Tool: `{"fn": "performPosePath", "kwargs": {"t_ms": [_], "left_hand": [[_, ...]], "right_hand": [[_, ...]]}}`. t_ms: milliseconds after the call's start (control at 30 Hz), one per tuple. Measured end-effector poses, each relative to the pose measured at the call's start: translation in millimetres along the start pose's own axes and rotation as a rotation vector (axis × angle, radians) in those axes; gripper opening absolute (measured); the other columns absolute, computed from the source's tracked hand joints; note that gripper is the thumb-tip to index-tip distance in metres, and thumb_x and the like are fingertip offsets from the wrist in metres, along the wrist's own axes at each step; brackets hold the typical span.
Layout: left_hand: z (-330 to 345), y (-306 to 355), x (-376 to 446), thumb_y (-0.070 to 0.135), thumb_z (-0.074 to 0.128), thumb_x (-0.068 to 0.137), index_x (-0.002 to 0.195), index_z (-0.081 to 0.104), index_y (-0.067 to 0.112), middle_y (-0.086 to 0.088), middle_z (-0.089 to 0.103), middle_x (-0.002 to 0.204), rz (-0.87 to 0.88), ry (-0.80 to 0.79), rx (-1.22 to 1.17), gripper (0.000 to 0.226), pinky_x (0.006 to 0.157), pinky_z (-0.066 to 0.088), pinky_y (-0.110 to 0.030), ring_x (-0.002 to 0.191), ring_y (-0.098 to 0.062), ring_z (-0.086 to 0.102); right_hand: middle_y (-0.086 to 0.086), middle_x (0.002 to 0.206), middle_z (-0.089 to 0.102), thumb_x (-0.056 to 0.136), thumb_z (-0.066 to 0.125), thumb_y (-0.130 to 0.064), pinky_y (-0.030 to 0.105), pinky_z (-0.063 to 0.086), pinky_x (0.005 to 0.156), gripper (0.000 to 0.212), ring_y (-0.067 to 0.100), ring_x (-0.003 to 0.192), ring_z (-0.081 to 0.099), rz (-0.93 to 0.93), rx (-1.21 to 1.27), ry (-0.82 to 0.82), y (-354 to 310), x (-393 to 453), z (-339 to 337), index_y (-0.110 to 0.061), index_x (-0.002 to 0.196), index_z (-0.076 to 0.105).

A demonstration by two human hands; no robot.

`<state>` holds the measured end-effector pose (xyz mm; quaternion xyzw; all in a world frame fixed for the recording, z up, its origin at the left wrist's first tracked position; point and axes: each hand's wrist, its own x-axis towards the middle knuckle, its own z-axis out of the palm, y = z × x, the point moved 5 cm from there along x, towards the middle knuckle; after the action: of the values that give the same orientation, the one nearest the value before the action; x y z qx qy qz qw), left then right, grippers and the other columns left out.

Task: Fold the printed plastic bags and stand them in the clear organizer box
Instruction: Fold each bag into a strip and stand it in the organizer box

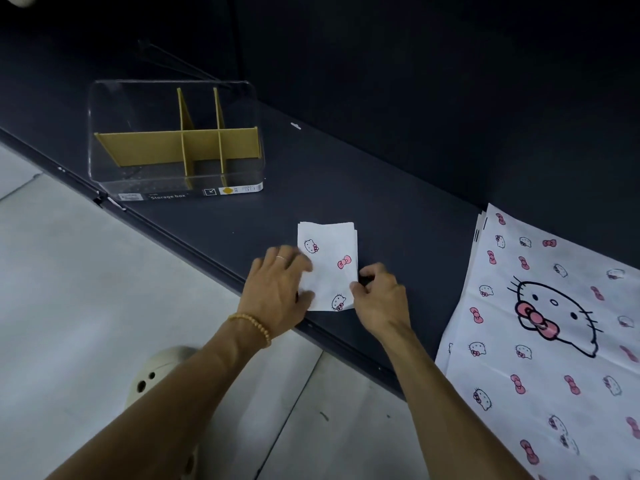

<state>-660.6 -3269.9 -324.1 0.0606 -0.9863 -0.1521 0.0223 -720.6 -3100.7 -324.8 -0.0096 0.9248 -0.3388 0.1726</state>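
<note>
**Both hands on a folded printed bag at the shelf edge**

Head view: a folded bag [329, 265], white with small cat faces and pink bows, lies flat on the dark shelf [381, 188], close to its front edge; it forms a compact upright rectangle with layered edges showing along its right side. The left hand [277, 289] rests on the bag's left edge, fingers spread and fairly straight, pressing rather than gripping, though motion blur at the fingertips makes this hard to confirm; a ring sits on one finger and a beaded bracelet [252, 325] circles the wrist. The right hand [379, 292] has its fingers curled, and its thumb and fingertips pinch the bag's lower right edge.

The clear organizer box [175, 140] stands well apart, further back and to the left on the same shelf; brown cardboard dividers [180, 145] split it into compartments, and a label strip runs along its front base. A stack of unfolded bags [554, 323] with the same print lies flat at the right, overhanging the shelf edge; a light shoe [156, 375] shows on the pale floor [69, 289] below.
</note>
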Motion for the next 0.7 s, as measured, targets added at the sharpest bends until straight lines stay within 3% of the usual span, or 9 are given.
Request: {"fn": "performPosePath", "kwargs": {"t_ms": [67,167,233,300,400,433,500,567,700], "left_hand": [[11,8,6,0.033,0.05,0.094,0.147,0.031,0.029,0.003,0.018,0.16,0.237,-0.155,0.106,0.056,0.119,0.012,-0.044,0.148,-0.027,0.011],[25,4,6,0.035,0.026,0.102,0.154,0.002,0.031,0.007,-0.006,0.162,0.283,-0.315,0.167,0.058,0.12,-0.01,-0.041,0.149,-0.016,-0.009],[26,3,3,0.042,0.021,0.101,0.154,0.004,0.032,0.006,-0.001,0.163,0.262,-0.298,0.181,0.057,0.12,-0.005,-0.042,0.149,-0.015,-0.002],[19,11,4,0.051,0.018,0.098,0.152,0.022,0.031,0.002,0.023,0.159,0.277,-0.221,0.223,0.057,0.116,0.013,-0.045,0.145,-0.02,0.022],[12,25,16,0.05,0.02,0.095,0.144,0.037,0.03,0.002,0.053,0.131,0.357,-0.103,0.311,0.056,0.095,0.03,-0.041,0.112,-0.022,0.048],[13,28,22,0.048,0.025,0.095,0.146,0.034,0.031,0.002,0.053,0.127,0.392,-0.09,0.332,0.054,0.094,0.03,-0.041,0.11,-0.022,0.047],[18,30,35,0.049,0.035,0.095,0.148,0.03,0.032,0.0,0.044,0.14,0.443,-0.122,0.326,0.056,0.104,0.023,-0.043,0.13,-0.025,0.037],[23,31,47,0.049,0.038,0.095,0.152,0.022,0.03,0.0,0.018,0.16,0.506,-0.195,0.31,0.062,0.117,0.005,-0.046,0.148,-0.025,0.008],[38,34,67,0.045,0.032,0.097,0.154,0.001,0.028,0.007,-0.007,0.162,0.576,-0.344,0.281,0.068,0.117,-0.011,-0.04,0.149,-0.016,-0.01]], "right_hand": [[-0.006,0.089,0.07,0.093,0.064,-0.025,0.033,0.057,0.073,0.024,0.012,0.085,0.068,-0.023,0.028,-0.017,3,-4,0,-0.019,0.114,0.053],[-0.01,0.073,0.068,0.089,0.07,-0.024,0.017,0.049,0.067,0.022,0.0,0.073,0.064,-0.049,0.093,-0.03,13,-8,-2,-0.026,0.104,0.054],[-0.01,0.074,0.067,0.089,0.071,-0.022,0.014,0.047,0.065,0.023,-0.001,0.073,0.063,-0.042,0.115,-0.025,19,-6,-7,-0.029,0.101,0.053],[-0.011,0.08,0.065,0.09,0.069,-0.022,0.017,0.049,0.068,0.02,0.0,0.074,0.062,-0.017,0.076,-0.005,23,1,-16,-0.028,0.101,0.054],[-0.012,0.083,0.063,0.09,0.067,-0.019,0.029,0.054,0.079,0.016,0.01,0.081,0.064,-0.002,-0.013,0.019,25,12,-29,-0.022,0.104,0.06],[-0.011,0.083,0.064,0.091,0.065,-0.016,0.033,0.055,0.081,0.014,0.014,0.083,0.065,-0.017,-0.044,0.026,24,15,-31,-0.02,0.104,0.061],[-0.003,0.087,0.068,0.092,0.062,-0.012,0.037,0.055,0.082,0.012,0.02,0.085,0.066,-0.068,-0.114,0.046,21,15,-31,-0.016,0.102,0.062],[0.004,0.099,0.066,0.092,0.059,-0.007,0.038,0.052,0.083,0.015,0.025,0.091,0.063,-0.125,-0.196,0.095,18,10,-29,-0.012,0.105,0.063],[0.013,0.106,0.062,0.069,0.066,0.008,0.042,0.047,0.076,0.036,0.035,0.094,0.058,-0.325,-0.552,0.29,6,-11,-20,-0.004,0.103,0.068]]}}
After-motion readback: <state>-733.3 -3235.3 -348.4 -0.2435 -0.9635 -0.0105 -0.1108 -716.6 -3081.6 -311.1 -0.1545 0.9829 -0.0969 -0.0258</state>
